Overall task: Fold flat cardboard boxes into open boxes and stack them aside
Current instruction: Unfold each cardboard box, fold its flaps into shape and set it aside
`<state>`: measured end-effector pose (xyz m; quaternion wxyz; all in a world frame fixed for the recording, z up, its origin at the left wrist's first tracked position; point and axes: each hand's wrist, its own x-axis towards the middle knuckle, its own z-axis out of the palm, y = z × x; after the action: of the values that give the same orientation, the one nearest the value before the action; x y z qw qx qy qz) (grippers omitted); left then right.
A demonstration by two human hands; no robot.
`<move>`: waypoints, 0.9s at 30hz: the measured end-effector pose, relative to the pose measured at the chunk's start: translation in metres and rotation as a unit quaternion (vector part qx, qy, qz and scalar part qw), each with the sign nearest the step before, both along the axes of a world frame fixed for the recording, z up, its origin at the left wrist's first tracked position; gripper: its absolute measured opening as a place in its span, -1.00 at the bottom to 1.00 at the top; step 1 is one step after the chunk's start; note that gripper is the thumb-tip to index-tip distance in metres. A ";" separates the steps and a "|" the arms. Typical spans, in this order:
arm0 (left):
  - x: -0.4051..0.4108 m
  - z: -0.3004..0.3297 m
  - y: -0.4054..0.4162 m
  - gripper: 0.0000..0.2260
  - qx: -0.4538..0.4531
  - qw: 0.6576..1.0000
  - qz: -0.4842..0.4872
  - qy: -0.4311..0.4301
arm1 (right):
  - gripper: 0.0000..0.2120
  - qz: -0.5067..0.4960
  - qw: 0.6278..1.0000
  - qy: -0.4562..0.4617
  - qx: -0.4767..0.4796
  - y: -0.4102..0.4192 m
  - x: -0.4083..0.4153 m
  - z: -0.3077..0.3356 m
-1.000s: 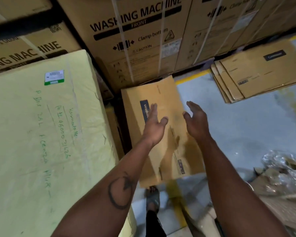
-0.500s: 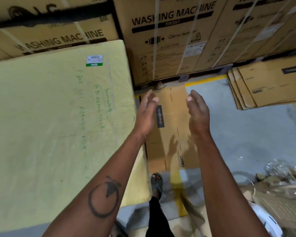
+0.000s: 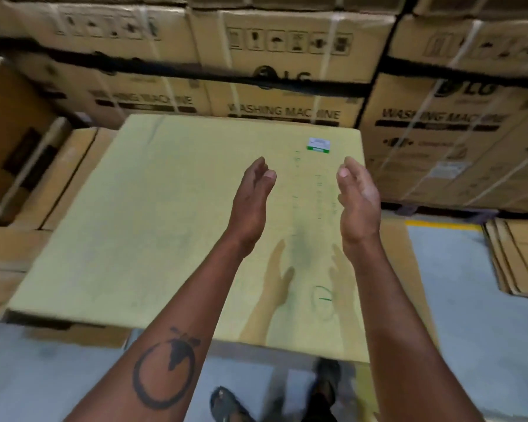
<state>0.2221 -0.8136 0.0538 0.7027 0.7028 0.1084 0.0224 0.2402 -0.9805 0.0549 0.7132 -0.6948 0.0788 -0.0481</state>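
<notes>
While above yellow sheet (image 3: pixel 153 214), left hand (image 3: pixel 252 202), right hand (image 3: pixel 358 199) open, empty.

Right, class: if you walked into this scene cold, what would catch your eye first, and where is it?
First, the two bare hands, left hand and right hand, held open with palms facing each other in mid-picture, holding nothing. Under them lies a big pale yellow-green sheet with a small green and white label near its far right corner. Behind rises a wall of washing machine boxes.
</notes>
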 end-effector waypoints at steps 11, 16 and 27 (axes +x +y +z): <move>-0.109 0.015 0.266 -0.53 0.020 0.984 0.174 -0.019 | -0.53 0.186 0.982 -0.036 -0.011 0.282 -0.054 0.020; -0.126 0.006 0.354 -0.50 0.015 0.969 0.246 -0.014 | -0.58 0.263 0.964 -0.043 -0.009 0.381 -0.050 0.020; -0.099 0.017 0.542 -0.36 0.073 0.949 0.308 -0.005 | -0.60 0.347 0.937 -0.035 0.033 0.589 -0.003 0.015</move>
<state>0.1229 -0.2716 0.0706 0.6091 0.6842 0.3142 0.2493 0.2371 -0.3917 0.0695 0.7104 -0.6531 -0.1904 0.1803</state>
